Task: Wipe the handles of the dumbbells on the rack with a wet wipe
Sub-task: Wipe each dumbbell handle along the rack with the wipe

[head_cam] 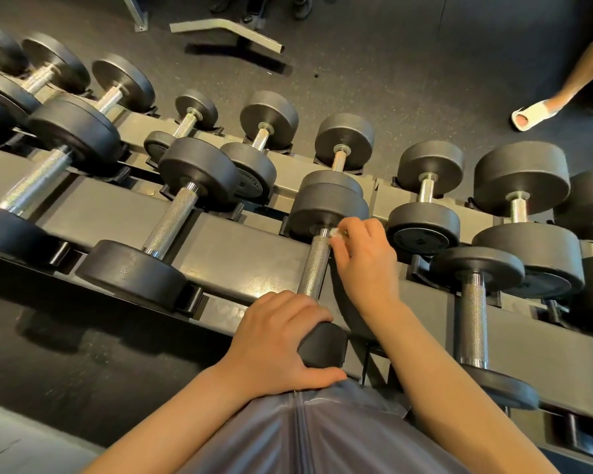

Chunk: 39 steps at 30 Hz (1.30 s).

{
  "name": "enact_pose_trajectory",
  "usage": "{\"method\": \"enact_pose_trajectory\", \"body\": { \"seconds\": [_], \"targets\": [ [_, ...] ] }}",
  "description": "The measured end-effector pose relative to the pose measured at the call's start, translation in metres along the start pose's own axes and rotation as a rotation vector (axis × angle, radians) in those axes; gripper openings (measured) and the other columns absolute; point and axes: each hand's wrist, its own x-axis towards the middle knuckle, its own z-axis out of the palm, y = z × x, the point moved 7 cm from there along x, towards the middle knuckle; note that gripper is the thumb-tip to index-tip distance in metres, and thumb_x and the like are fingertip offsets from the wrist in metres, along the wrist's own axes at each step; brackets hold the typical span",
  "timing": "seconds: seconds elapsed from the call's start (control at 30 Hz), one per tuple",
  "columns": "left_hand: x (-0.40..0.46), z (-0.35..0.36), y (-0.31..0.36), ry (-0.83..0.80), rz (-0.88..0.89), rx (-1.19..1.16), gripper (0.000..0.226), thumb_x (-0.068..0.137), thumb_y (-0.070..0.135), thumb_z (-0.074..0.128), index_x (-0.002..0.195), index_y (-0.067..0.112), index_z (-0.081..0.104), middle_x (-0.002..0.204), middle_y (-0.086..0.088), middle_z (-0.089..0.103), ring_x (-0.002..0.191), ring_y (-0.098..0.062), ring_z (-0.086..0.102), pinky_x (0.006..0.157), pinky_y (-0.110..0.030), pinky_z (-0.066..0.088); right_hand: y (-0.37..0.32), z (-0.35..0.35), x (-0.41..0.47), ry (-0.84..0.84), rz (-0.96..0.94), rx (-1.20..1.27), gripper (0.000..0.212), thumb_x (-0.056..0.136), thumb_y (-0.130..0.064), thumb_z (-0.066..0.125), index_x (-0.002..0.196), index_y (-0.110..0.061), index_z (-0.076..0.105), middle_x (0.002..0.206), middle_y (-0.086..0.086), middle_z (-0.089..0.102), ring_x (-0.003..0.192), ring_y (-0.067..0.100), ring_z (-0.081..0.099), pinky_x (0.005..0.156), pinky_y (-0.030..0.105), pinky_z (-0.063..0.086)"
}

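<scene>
A black dumbbell with a knurled steel handle (314, 265) lies on the upper shelf of the rack (243, 254), straight in front of me. My right hand (363, 258) pinches a small white wet wipe (336, 233) against the far end of that handle, next to the far weight head (326, 206). My left hand (278, 343) grips the near weight head (322, 343) of the same dumbbell, fingers over the top and thumb below. Most of the wipe is hidden by my fingers.
More dumbbells fill the rack on both sides: one to the left (172, 227), one to the right (473, 319), and a lower row behind (425, 189). A metal bench foot (226, 29) lies on the dark floor. Another person's foot in a white sandal (531, 116) stands at the far right.
</scene>
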Motion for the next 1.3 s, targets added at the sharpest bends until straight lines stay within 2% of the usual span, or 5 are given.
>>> {"method": "enact_pose_trajectory", "body": {
  "seconds": [0.23, 0.53, 0.83, 1.07, 1.3],
  "targets": [
    [0.000, 0.000, -0.001, 0.000, -0.001, 0.004, 0.056, 0.068, 0.070, 0.068, 0.097, 0.023, 0.066, 0.092, 0.009, 0.063, 0.082, -0.010, 0.057, 0.068, -0.032, 0.046, 0.018, 0.008, -0.018, -0.042, 0.388, 0.666, 0.017, 0.091, -0.007, 0.057, 0.102, -0.020, 0.058, 0.096, -0.012, 0.061, 0.088, -0.008, 0.059, 0.070, 0.006, 0.046],
    [0.001, -0.002, 0.001, 0.021, 0.004, -0.012, 0.057, 0.065, 0.069, 0.070, 0.098, 0.023, 0.066, 0.093, 0.008, 0.065, 0.084, -0.009, 0.059, 0.070, -0.033, 0.048, 0.017, 0.034, -0.019, 0.035, 0.303, 0.437, 0.020, 0.095, -0.018, 0.055, 0.111, -0.024, 0.064, 0.101, -0.004, 0.054, 0.091, 0.011, 0.055, 0.076, 0.028, 0.051],
    [0.000, 0.000, 0.001, -0.003, 0.009, -0.012, 0.059, 0.069, 0.071, 0.067, 0.100, 0.021, 0.067, 0.096, 0.007, 0.065, 0.087, -0.010, 0.059, 0.071, -0.033, 0.049, 0.024, 0.026, -0.013, -0.148, 0.205, 0.451, 0.023, 0.090, -0.011, 0.062, 0.110, -0.020, 0.070, 0.099, -0.004, 0.055, 0.087, -0.003, 0.050, 0.077, 0.002, 0.036],
    [-0.001, -0.005, 0.001, 0.050, 0.021, -0.048, 0.061, 0.067, 0.072, 0.068, 0.103, 0.022, 0.066, 0.099, 0.008, 0.065, 0.090, -0.008, 0.059, 0.075, -0.030, 0.047, 0.008, 0.028, -0.037, -0.622, 0.188, 0.646, 0.021, 0.080, -0.014, 0.073, 0.085, -0.032, 0.065, 0.093, -0.005, 0.064, 0.083, 0.011, 0.060, 0.075, 0.026, 0.050],
    [-0.015, -0.019, -0.030, 0.397, -0.604, -0.448, 0.013, 0.087, 0.044, 0.056, 0.095, 0.034, 0.054, 0.093, 0.019, 0.059, 0.091, -0.002, 0.058, 0.078, -0.015, 0.045, -0.002, 0.020, -0.015, -0.340, 0.015, 0.345, 0.005, 0.085, -0.020, 0.070, 0.089, -0.017, 0.071, 0.083, -0.010, 0.058, 0.072, 0.000, 0.051, 0.064, 0.008, 0.036]
  ]
}}
